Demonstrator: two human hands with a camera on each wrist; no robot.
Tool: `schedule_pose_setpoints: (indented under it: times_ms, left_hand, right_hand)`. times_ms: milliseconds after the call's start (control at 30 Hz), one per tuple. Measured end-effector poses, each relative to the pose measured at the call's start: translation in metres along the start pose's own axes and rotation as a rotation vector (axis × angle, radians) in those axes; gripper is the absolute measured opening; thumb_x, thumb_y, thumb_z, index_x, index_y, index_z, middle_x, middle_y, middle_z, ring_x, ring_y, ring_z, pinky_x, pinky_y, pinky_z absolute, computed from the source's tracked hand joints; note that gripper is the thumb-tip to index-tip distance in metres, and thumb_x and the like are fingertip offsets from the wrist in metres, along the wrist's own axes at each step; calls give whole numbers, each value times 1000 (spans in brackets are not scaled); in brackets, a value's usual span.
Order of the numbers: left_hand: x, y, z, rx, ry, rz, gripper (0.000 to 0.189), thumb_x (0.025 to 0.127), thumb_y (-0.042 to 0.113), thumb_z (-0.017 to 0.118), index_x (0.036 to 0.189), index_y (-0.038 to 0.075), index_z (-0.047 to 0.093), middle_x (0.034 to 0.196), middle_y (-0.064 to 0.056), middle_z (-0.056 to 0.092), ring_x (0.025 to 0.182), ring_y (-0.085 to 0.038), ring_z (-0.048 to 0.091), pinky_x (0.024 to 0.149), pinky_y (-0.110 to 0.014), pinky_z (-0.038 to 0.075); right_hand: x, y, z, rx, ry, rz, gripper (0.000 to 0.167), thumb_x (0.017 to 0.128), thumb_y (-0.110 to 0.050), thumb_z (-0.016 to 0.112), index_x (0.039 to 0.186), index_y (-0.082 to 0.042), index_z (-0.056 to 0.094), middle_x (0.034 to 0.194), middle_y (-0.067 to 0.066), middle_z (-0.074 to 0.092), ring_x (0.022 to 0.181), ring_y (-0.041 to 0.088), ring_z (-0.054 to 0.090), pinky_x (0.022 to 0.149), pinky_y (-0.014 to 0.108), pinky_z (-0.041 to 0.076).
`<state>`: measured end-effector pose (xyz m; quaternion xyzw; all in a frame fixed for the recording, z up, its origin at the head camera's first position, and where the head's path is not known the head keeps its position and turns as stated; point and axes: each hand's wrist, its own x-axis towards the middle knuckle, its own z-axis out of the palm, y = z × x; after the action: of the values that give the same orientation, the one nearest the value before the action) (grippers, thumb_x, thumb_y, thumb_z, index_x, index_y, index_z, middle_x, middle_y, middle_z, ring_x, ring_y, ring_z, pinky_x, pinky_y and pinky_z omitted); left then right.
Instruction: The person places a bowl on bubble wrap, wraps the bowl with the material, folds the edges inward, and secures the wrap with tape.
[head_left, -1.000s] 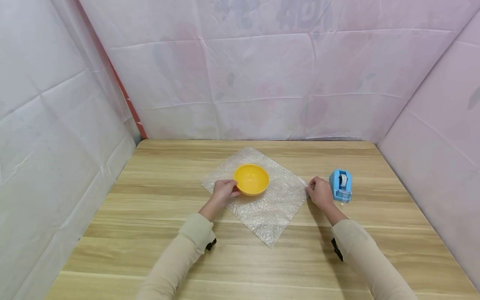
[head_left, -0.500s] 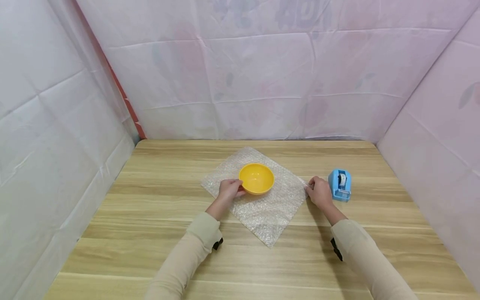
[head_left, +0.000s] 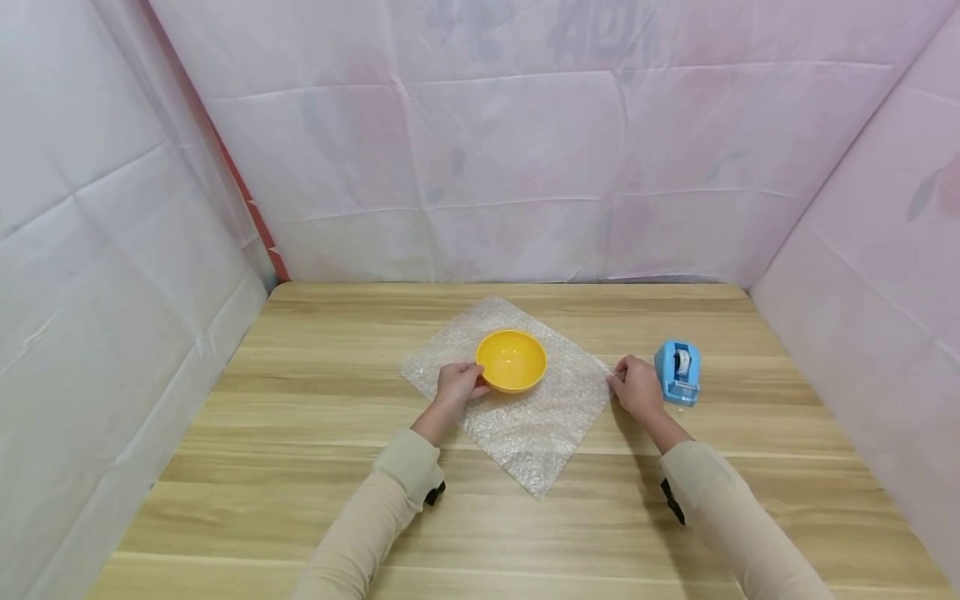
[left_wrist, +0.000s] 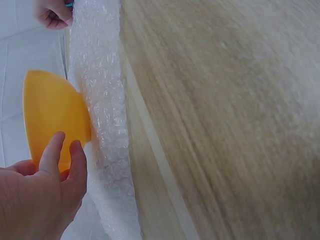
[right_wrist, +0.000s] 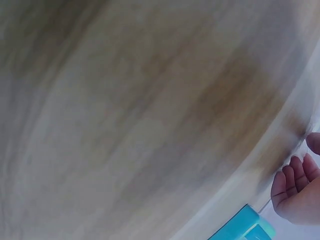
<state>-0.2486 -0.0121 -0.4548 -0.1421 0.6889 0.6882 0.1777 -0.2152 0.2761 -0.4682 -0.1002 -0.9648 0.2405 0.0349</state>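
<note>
A yellow bowl [head_left: 512, 362] stands upright on a sheet of bubble wrap [head_left: 536, 442] that lies like a diamond on the table. My left hand [head_left: 456, 387] holds the bowl at its left side; in the left wrist view two fingers [left_wrist: 75, 160] lie against its outer wall and the thumb is at the rim. My right hand [head_left: 637, 387] pinches the right corner of the bubble wrap between thumb and fingers. In the right wrist view this hand [right_wrist: 300, 192] shows at the right edge, its fingers curled.
Just right of my right hand stands a blue tape dispenser [head_left: 677, 373] with a roll of clear tape in it. The wooden table [head_left: 315, 450] is bordered by pale cloth walls [head_left: 510, 167] at the back and both sides.
My left hand has slid the bowl a little to the right over the bubble wrap, then paused. The right hand has stayed at the wrap's corner.
</note>
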Motion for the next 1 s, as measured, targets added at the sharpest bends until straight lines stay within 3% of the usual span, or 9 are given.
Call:
schedule_pose_setpoints:
  times_ms: [200, 333, 533, 633, 700, 867, 933, 1000]
  left_hand:
    - [-1, 0, 0, -2, -1, -7, 34, 93, 11, 50, 120, -9, 54, 112, -22, 59, 87, -17, 62, 82, -29, 55]
    - [0, 0, 0, -13, -5, -11, 34, 93, 11, 50, 121, -9, 54, 114, -23, 59, 88, -17, 61, 83, -30, 55]
    - [0, 1, 0, -32, -5, -20, 34, 93, 11, 50, 120, -9, 55, 115, -23, 59, 88, -17, 61, 85, -30, 54]
    - [1, 1, 0, -37, -1, -21, 34, 93, 11, 50, 121, -8, 55, 116, -23, 59, 88, -17, 61, 84, -30, 54]
    - [1, 0, 0, -39, 2, -23, 34, 93, 11, 51, 121, -8, 55, 116, -22, 59, 89, -17, 62, 84, -30, 54]
    - [1, 0, 0, -32, 0, -18, 34, 93, 11, 50, 120, -8, 55, 118, -23, 59, 92, -20, 64, 83, -30, 54]
    - [1, 0, 1, -28, 0, -16, 33, 93, 11, 50, 121, -8, 54, 118, -23, 59, 93, -21, 64, 84, -31, 54]
    - [1, -1, 1, -26, 1, -14, 33, 93, 11, 50, 121, -8, 54, 119, -23, 59, 96, -23, 65, 84, -31, 54]
  right_hand:
    - [-1, 0, -1, -26, 15, -39, 19, 88, -9, 60, 95, 8, 55, 87, 22, 58, 75, 28, 53, 64, 37, 47]
    - [0, 0, -2, 44, 22, -1, 20, 88, -8, 57, 100, 8, 54, 87, 22, 57, 74, 28, 53, 61, 33, 46]
    - [0, -5, -5, 322, 31, 231, 32, 88, -11, 52, 113, 9, 52, 96, 21, 55, 77, 23, 53, 56, 20, 43]
    - [-1, -11, -9, 441, -14, 354, 41, 89, -16, 53, 122, 8, 48, 100, 16, 53, 76, 16, 52, 57, 19, 45]
    - [-2, -14, -12, 485, -58, 399, 43, 89, -18, 53, 123, 8, 47, 94, 12, 54, 73, 13, 51, 58, 20, 45]
    - [-7, -16, -15, 513, -165, 428, 26, 89, -20, 52, 97, 5, 56, 70, 2, 51, 65, 13, 46, 56, 25, 41]
    - [-10, -16, -13, 514, -188, 423, 23, 90, -20, 52, 86, 2, 56, 67, 0, 49, 64, 14, 44, 56, 25, 40]
    - [-13, -18, -12, 518, -188, 418, 22, 90, -21, 51, 85, 0, 56, 69, 0, 49, 66, 13, 44, 57, 25, 41]
